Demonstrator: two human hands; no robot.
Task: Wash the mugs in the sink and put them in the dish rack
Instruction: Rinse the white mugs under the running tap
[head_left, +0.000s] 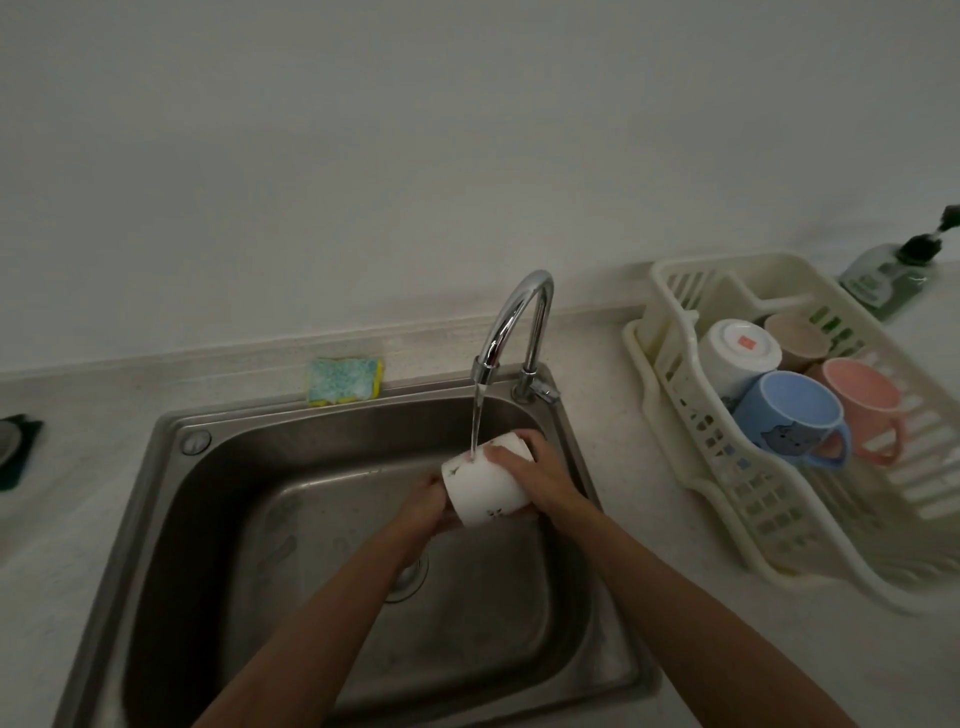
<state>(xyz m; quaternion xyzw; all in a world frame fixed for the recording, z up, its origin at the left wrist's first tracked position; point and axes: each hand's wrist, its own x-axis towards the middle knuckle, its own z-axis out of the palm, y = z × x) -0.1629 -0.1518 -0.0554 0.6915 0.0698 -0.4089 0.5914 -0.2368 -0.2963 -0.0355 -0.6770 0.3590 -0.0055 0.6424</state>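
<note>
Over the steel sink I hold a white mug on its side under the running stream from the chrome tap. My left hand grips its lower left end. My right hand curls over its top and right side, thumb on the wall. The cream dish rack on the right counter holds a blue mug, a pink mug, a white mug upside down and a beige cup.
A yellow-green sponge lies behind the sink's rim. A soap pump bottle stands behind the rack. A dark object sits at the left counter edge. The sink drain lies below my left forearm.
</note>
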